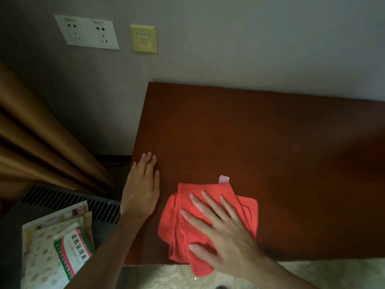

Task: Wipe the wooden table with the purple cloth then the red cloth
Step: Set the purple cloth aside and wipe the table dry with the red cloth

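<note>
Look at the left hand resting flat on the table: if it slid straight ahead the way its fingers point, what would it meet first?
Nothing on the tabletop, as far as the picture shows. The left hand points along the wooden table near its left edge, over bare wood. It would likely meet the wall behind, or slip off the edge.

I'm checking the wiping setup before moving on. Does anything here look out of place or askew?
Only small things. The red cloth is bunched, and one corner hangs over the table's near edge under the right hand. The left hand rests flat at the table's left edge. No purple cloth shows.
</note>
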